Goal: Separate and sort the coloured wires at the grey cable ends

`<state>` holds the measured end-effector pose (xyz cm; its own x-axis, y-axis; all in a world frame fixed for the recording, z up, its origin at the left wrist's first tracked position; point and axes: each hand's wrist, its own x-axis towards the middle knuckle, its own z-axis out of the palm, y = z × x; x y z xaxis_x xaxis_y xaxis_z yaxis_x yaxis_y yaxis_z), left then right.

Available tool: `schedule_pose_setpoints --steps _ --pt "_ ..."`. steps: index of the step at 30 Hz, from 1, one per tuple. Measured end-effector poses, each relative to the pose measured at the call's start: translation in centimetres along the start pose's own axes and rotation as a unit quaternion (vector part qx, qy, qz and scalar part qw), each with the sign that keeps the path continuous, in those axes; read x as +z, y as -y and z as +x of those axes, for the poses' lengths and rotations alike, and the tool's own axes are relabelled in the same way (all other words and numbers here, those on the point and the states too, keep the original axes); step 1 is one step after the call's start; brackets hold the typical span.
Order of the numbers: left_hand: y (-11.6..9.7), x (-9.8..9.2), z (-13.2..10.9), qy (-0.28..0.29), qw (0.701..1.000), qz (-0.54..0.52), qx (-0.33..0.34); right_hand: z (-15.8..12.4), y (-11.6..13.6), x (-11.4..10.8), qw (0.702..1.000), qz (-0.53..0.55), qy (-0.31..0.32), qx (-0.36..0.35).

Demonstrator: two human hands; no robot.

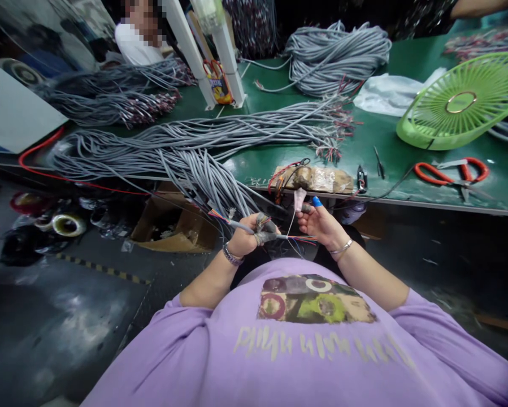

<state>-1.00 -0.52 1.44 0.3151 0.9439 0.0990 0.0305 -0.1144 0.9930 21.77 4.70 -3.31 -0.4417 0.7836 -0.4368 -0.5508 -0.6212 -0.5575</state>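
My left hand (248,234), with grey finger covers, is closed around a grey cable (240,226). Thin coloured wires (220,216) fan out of the cable on the left, and more coloured wires (302,239) stick out on the right. My right hand (321,227) has its fingers curled and the blue-covered thumb raised. Its fingertips are close to a pale wrapped piece (299,199) at the bench edge. A thin white strand (291,225) runs from the cable up towards those fingertips; whether they grip it is unclear.
Grey cable bundles (186,138) cover the green bench (262,93), some hanging over its front edge. A wooden strip (321,179) lies at the edge, near small cutters (361,180), orange-handled scissors (452,174) and a green fan (461,102). Below stands a cardboard box (175,226). A person (137,39) sits opposite.
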Motion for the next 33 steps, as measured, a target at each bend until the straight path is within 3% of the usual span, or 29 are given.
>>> schedule_pose_setpoints --steps 7,16,26,33 --pt "0.4 1.2 1.0 -0.05 0.998 -0.023 0.012 0.5 1.2 1.4 0.996 -0.084 0.031 -0.016" --pt "1.0 2.2 2.1 -0.088 0.996 -0.014 -0.008 1.6 1.3 2.7 0.994 -0.08 0.031 -0.07" --pt "1.3 2.5 2.6 -0.076 0.996 0.001 -0.037 2.1 1.2 3.0 0.996 -0.035 0.013 -0.083" --pt "1.0 2.1 2.4 -0.046 0.998 -0.011 -0.029 1.7 0.6 2.9 0.999 -0.001 0.019 -0.044"
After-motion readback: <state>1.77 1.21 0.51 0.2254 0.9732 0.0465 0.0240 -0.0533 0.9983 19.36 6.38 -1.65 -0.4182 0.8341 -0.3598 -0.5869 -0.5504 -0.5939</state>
